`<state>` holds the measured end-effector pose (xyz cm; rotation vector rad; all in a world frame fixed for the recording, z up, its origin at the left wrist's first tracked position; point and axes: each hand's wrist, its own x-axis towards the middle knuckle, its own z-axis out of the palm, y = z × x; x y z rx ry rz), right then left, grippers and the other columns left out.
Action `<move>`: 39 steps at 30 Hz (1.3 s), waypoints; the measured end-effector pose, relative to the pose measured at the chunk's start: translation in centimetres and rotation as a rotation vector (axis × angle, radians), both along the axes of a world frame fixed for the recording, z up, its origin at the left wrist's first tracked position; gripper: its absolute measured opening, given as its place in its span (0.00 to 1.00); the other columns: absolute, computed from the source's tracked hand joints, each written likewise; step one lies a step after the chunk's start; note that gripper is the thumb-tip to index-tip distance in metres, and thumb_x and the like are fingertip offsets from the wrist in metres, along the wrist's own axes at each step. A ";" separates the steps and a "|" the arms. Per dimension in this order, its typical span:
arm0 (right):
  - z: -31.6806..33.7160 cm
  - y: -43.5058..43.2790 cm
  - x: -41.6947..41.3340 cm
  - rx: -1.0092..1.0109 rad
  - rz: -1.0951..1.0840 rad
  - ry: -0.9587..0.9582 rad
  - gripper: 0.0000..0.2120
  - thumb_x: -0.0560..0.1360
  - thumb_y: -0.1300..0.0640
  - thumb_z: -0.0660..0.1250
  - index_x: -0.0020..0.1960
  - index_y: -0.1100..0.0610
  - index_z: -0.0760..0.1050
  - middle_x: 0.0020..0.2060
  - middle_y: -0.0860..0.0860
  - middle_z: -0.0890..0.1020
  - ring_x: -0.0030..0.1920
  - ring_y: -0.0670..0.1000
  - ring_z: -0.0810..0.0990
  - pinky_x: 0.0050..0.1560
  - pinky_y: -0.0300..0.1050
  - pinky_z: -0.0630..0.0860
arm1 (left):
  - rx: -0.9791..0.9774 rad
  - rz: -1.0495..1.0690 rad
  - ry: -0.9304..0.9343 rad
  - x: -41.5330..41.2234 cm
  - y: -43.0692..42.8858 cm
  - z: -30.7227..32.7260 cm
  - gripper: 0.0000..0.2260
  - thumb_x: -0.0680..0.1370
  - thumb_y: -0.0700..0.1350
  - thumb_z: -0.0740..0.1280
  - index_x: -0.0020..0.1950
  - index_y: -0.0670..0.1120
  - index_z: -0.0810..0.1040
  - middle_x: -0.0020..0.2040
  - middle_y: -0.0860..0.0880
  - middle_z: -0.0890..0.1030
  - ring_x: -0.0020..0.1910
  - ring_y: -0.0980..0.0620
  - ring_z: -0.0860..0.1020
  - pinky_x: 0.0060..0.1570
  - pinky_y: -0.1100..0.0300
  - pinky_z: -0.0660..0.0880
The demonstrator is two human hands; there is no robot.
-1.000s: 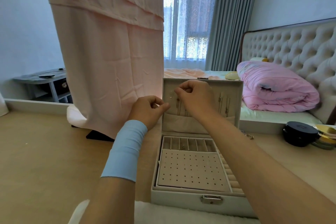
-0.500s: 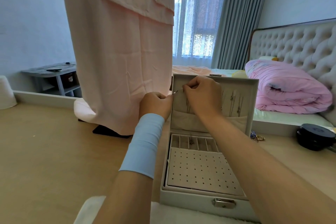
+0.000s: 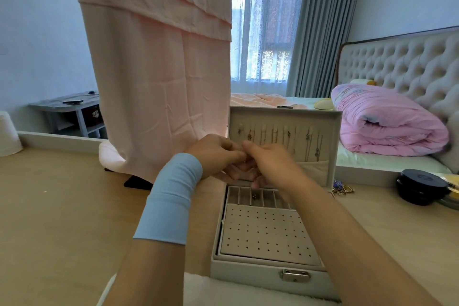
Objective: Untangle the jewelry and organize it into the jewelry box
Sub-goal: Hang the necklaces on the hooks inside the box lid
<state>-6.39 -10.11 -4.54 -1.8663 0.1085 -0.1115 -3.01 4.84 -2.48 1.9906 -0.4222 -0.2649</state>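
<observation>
A grey jewelry box point(image 3: 250, 269) stands open on the wooden floor before me. Several thin necklaces point(image 3: 309, 143) hang on hooks inside its upright lid point(image 3: 332, 117). A small ring point(image 3: 255, 197) sits in one of the slotted compartments, behind the perforated earring panel point(image 3: 268, 233). My left hand point(image 3: 216, 154), with a blue wristband, and my right hand point(image 3: 270, 164) meet in front of the lid's lower pocket, fingertips pinched together. What they pinch is too small to see.
A pink cloth point(image 3: 159, 69) hangs just left of the box. A small heap of jewelry point(image 3: 341, 187) lies on the floor to the right of the box, and a black round case point(image 3: 421, 187) sits further right. A bed with a pink quilt point(image 3: 387, 122) is behind.
Both hands have dropped from the lid's hooks to in front of its pocket and closed together. The hanging necklaces are now uncovered. My view has shifted left.
</observation>
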 end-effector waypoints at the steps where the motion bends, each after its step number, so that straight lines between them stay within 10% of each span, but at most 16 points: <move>1: 0.0 -0.1 -0.3 0.035 0.029 0.011 0.16 0.81 0.45 0.65 0.50 0.57 0.83 0.41 0.54 0.86 0.40 0.53 0.85 0.38 0.45 0.83 | 0.033 -0.028 -0.014 -0.1 0.1 0.1 0.05 0.78 0.42 0.68 0.51 0.42 0.82 0.46 0.43 0.85 0.42 0.49 0.84 0.48 0.51 0.82; 9: 1.0 -2.1 -0.9 0.046 0.062 -0.102 0.07 0.80 0.53 0.68 0.50 0.52 0.85 0.45 0.48 0.88 0.51 0.51 0.85 0.57 0.51 0.81 | 0.039 -0.050 0.002 -0.5 -0.1 0.1 0.06 0.78 0.41 0.69 0.54 0.44 0.83 0.49 0.45 0.85 0.46 0.50 0.84 0.48 0.53 0.82; 16: 1.8 -3.0 -1.1 -0.172 0.049 -0.299 0.07 0.80 0.54 0.68 0.49 0.51 0.85 0.41 0.44 0.86 0.42 0.37 0.83 0.38 0.27 0.74 | -0.037 -0.046 -0.005 -1.4 -2.9 -1.0 0.02 0.77 0.47 0.71 0.48 0.50 0.82 0.37 0.52 0.85 0.36 0.58 0.83 0.32 0.64 0.77; 25: 1.0 -4.0 -1.2 -0.410 0.210 -0.044 0.13 0.79 0.56 0.66 0.61 0.49 0.81 0.51 0.44 0.83 0.52 0.43 0.79 0.49 0.39 0.73 | -0.041 0.113 -0.180 -0.8 -2.2 -0.5 0.02 0.75 0.45 0.73 0.46 0.49 0.84 0.42 0.50 0.85 0.36 0.54 0.81 0.28 0.67 0.72; 32: -0.4 -3.1 -0.2 -0.425 0.119 -0.107 0.06 0.78 0.51 0.70 0.46 0.50 0.85 0.40 0.52 0.86 0.36 0.48 0.82 0.46 0.54 0.84 | 0.043 0.150 -0.380 -0.6 -1.5 -0.2 0.02 0.75 0.46 0.73 0.45 0.52 0.85 0.44 0.58 0.82 0.46 0.64 0.77 0.41 0.74 0.68; 39: 2.0 -2.5 0.1 -0.365 0.003 -0.324 0.08 0.80 0.56 0.68 0.44 0.53 0.83 0.37 0.48 0.86 0.26 0.44 0.80 0.37 0.41 0.79 | 0.505 0.207 -0.419 0.6 -0.5 -1.8 0.11 0.78 0.51 0.65 0.59 0.61 0.79 0.55 0.51 0.72 0.52 0.51 0.75 0.53 0.57 0.73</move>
